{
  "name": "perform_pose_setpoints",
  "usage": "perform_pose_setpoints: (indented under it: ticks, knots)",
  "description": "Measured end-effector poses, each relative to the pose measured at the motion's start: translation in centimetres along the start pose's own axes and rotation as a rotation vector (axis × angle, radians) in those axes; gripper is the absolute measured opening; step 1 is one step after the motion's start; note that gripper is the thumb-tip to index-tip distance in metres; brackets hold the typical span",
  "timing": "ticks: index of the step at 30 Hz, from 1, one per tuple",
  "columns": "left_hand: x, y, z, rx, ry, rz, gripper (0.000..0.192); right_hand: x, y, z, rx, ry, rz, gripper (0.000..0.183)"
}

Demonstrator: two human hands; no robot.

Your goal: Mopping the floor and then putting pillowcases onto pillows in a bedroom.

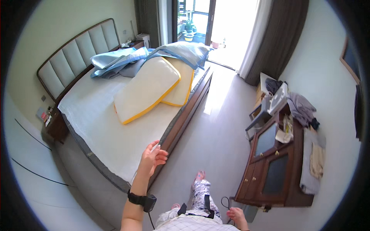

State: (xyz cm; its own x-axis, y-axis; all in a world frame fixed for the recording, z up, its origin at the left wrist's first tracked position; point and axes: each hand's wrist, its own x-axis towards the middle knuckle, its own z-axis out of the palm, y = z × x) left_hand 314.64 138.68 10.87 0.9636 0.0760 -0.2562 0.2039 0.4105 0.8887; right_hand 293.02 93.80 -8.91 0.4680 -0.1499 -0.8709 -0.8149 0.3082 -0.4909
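Observation:
My left hand point(153, 157) is raised near the foot corner of the bed, holding nothing, its fingers loosely bent and apart. It appears over the edge of the white mattress point(98, 115) and the brown wooden bed rail point(180, 127). A black wrist strap with a small box point(143, 199) sits on the left forearm. My right hand point(236, 215) hangs low at my side with curled fingers, close to a thin black cable loop point(225, 202); whether it grips anything is unclear. Two white pads with yellow edging point(147, 89) lie overlapping on the mattress, near crumpled blue-and-grey bedding point(118, 62).
A dark wood cabinet point(271, 173) stands along the right wall, with folded cloths point(313, 161) and a white fan-like appliance point(279, 98) on or beside it. Pale floor point(214, 132) runs between bed and cabinet towards a bright glass door point(193, 23). A nightstand point(57, 127) stands left.

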Motion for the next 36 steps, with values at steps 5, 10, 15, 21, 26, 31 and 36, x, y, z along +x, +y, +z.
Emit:
perform_pose_setpoints:
  ticks: [5,10,15,21,26,31,36]
  knots:
    - [14.1,0.5,3.3,-0.352,-0.087,-0.167,0.079,7.8,-19.7,3.1,-0.067,0.126,-0.467,0.014]
    - [27.4,1.1,3.2,-0.718,-0.001,-0.213,0.100,9.4,-41.8,12.6,-0.147,0.026,-0.791,0.015]
    - [39.8,-1.3,4.1,-0.828,0.102,-0.273,0.110,10.5,-55.9,23.2,-0.123,-0.331,-0.707,0.013]
    - [54.3,-11.1,-2.9,-0.683,0.222,-0.079,0.116,14.7,-63.7,32.4,-0.328,-0.482,-0.801,0.011]
    - [64.3,-10.6,-2.2,-1.200,0.608,-0.234,0.111,20.0,-70.7,33.9,-0.352,-0.358,-0.638,0.012]
    - [68.0,-7.4,0.2,-1.209,0.621,0.078,0.079,25.7,-78.5,40.4,-0.396,-0.327,-0.491,0.014]
    - [62.4,1.7,-3.8,-1.072,0.644,0.292,0.051,35.8,-81.3,52.2,-0.528,-0.483,-0.312,0.024]
